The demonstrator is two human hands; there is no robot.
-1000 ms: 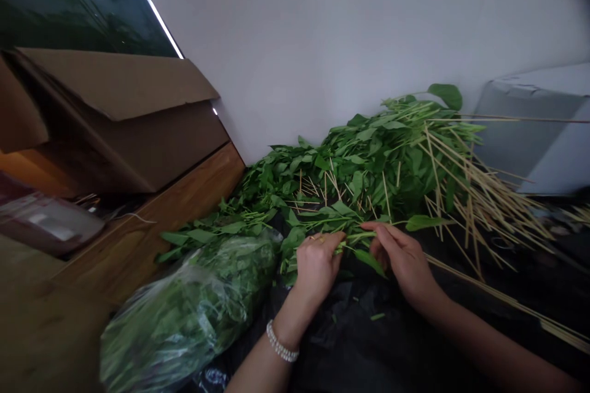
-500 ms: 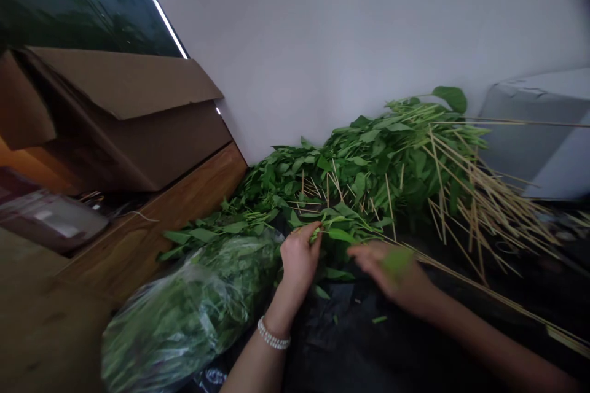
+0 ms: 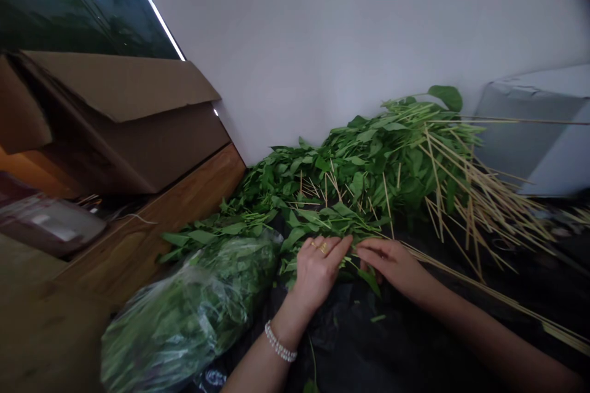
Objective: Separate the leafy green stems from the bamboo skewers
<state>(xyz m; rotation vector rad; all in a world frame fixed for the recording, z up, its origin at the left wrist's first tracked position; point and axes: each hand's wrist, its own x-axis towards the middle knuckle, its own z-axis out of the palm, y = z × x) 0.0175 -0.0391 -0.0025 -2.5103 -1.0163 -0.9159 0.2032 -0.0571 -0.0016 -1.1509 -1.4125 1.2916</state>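
My left hand (image 3: 317, 271), with gold rings and a pearl bracelet, rests at the near edge of a big pile of leafy green stems (image 3: 369, 166), its fingers closed together on one leafy stem (image 3: 357, 245). My right hand (image 3: 393, 264) meets it from the right, fingertips pinched on the same stem, with a leaf hanging below them. Both hands lie low over a black sheet (image 3: 369, 344). How the stem sits inside the left palm is hidden.
Bare, pale stripped stalks (image 3: 483, 202) fan out to the right of the pile. A clear plastic bag of greens (image 3: 193, 307) lies at the left. A cardboard box (image 3: 138, 123) stands on a wooden ledge (image 3: 152, 227). A white box (image 3: 539, 129) sits by the wall.
Half a second ago my right hand had swung away to the right, blurred; it is back at the stem beside my left hand, which has dropped a little lower and nearer.
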